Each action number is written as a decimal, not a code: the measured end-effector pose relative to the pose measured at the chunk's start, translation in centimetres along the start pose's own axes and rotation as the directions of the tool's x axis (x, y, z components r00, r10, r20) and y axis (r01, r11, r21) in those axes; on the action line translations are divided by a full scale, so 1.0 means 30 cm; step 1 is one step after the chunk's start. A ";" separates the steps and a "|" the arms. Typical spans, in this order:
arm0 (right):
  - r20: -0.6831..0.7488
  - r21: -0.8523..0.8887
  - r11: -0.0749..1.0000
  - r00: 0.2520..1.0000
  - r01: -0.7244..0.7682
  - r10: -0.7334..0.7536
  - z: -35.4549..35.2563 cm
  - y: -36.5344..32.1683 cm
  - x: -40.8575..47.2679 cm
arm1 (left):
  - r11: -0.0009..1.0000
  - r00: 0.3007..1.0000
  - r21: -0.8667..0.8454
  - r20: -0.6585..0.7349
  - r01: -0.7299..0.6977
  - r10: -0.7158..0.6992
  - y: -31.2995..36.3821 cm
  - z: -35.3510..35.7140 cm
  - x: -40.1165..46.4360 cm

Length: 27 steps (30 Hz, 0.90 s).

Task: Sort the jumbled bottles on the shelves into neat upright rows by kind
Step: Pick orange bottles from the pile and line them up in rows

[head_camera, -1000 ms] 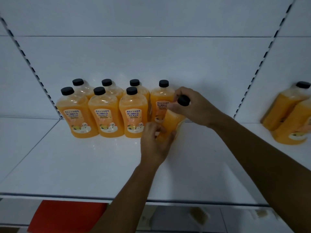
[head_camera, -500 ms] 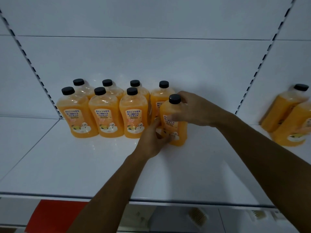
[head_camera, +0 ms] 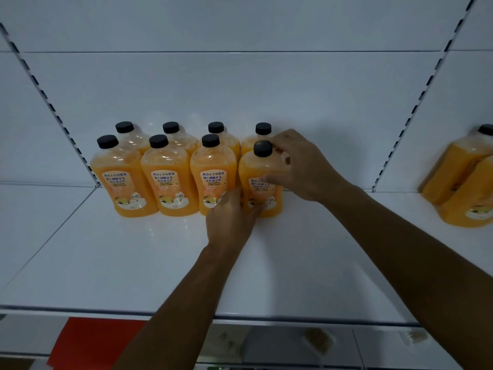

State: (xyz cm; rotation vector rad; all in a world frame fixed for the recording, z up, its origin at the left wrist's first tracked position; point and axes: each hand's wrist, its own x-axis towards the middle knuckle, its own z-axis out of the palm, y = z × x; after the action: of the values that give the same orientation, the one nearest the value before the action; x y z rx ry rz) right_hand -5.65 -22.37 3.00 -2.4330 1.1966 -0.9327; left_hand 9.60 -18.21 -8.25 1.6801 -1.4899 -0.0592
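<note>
Front row on the white shelf (head_camera: 133, 263): the fourth orange bottle (head_camera: 260, 180) is stood upright, black cap up, label faced forward. Its base is gripped by the left hand (head_camera: 229, 220), its shoulder by the right hand (head_camera: 298, 164). Japanese label text is seen; smaller print is unreadable.

The bottles (head_camera: 170, 180) standing mid-left in the frame hold orange liquid and carry black caps (head_camera: 158, 141). Each front label (head_camera: 163, 180) has dark blue lettering on orange, with a white patch and a small yellow shape below. At the right edge, two leaning bottles (head_camera: 464, 180) are the same orange, one showing a black cap. The shelf (head_camera: 133, 263) and its back panel (head_camera: 240, 89) are plain white, with rows of dark slots up the uprights (head_camera: 53, 108). A red panel (head_camera: 96, 343) shows at lower left.
</note>
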 end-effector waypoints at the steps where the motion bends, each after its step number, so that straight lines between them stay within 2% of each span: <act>1: -0.022 -0.002 1.000 1.000 -0.012 0.012 0.005 0.016 -0.001 | 0.999 1.000 -0.043 0.005 0.020 -0.020 0.000 0.002 -0.001; 4: -0.070 0.025 1.000 0.997 -0.018 0.020 0.020 0.050 0.001 | 0.998 1.000 -0.064 -0.005 0.028 -0.028 0.000 0.008 -0.007; 9: -0.143 -0.036 0.999 0.990 -0.013 0.008 0.050 0.061 0.001 | 0.989 0.989 0.059 -0.046 -0.136 0.139 -0.011 0.014 -0.027; 12: -0.157 -0.012 0.999 0.987 -0.031 0.029 0.049 0.072 -0.034 | 0.972 0.973 -0.029 0.003 -0.233 0.233 0.020 0.015 -0.043; 14: -0.233 0.077 0.994 0.968 -0.082 0.098 0.023 0.098 -0.079 | 0.946 0.949 -0.130 0.069 -0.296 0.307 0.064 0.020 -0.040; 17: -0.352 0.125 0.974 0.910 -0.188 0.220 -0.040 0.178 -0.185 | 0.907 0.917 -0.299 0.179 -0.296 0.358 0.162 0.049 -0.010; 19: -0.440 0.119 0.957 0.851 -0.263 0.288 -0.085 0.245 -0.281 | 0.885 0.894 -0.383 0.248 -0.264 0.374 0.237 0.097 0.005; 21: -0.537 0.156 0.927 0.758 -0.341 0.370 -0.134 0.314 -0.390 | 0.857 0.866 -0.459 0.304 -0.232 0.397 0.315 0.165 0.007; 27: -0.750 0.302 0.791 0.380 -0.533 0.542 -0.303 0.553 -0.642 | 0.804 0.795 -0.580 0.424 -0.129 0.433 0.592 0.374 -0.024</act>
State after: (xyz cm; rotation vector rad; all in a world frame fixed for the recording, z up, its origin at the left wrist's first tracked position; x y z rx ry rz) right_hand -30.35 -17.24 -6.63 -1.2840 2.0768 -1.8646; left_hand -10.72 -22.25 -4.71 0.9939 -1.9163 -0.7687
